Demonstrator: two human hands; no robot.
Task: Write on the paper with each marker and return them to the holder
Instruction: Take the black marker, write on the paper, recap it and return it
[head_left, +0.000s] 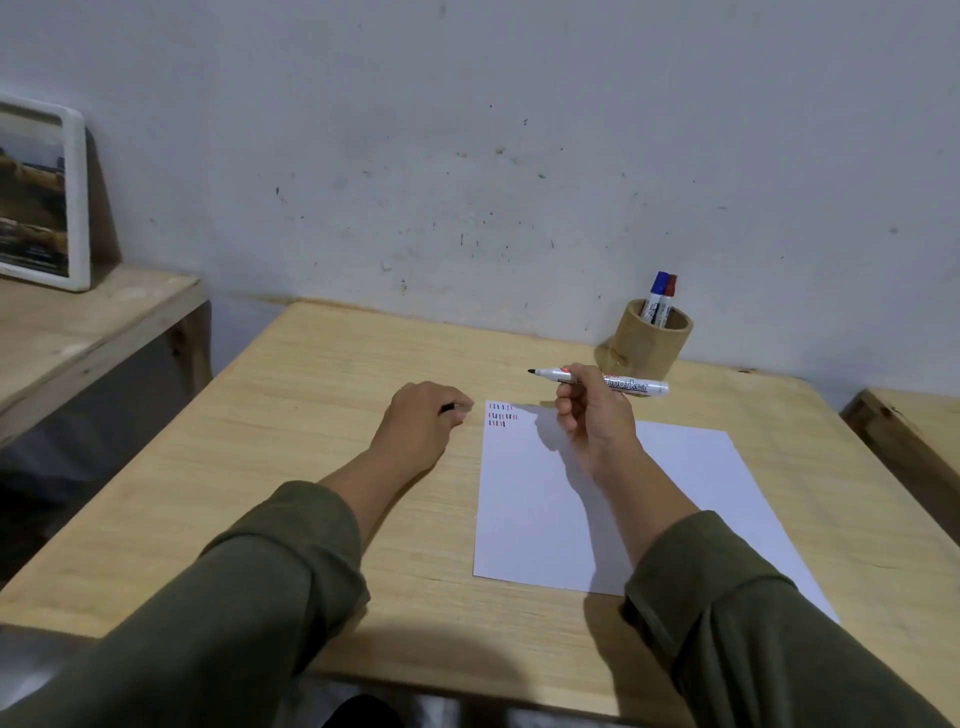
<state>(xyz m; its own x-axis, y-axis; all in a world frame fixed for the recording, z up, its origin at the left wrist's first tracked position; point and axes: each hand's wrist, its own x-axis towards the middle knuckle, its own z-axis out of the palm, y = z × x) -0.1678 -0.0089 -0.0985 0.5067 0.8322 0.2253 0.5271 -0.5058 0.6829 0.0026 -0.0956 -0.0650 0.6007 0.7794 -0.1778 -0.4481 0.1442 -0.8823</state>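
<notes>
A white sheet of paper (613, 499) lies on the wooden table (291, 467), with three short rows of red, blue and black strokes (501, 414) in its top left corner. My right hand (592, 410) holds an uncapped white marker (631, 385) level above the paper's top edge, black tip pointing left. My left hand (423, 415) rests on the table just left of the paper, closed around a small black cap (448, 408). A bamboo holder (647, 345) stands at the back right with a blue-capped marker (655, 293) and a red-capped marker (667, 299) in it.
A white-framed picture (44, 195) leans on the wall on a lower wooden bench (78, 332) to the left. Another wooden surface (914, 421) shows at the right edge. The grey wall runs right behind the table.
</notes>
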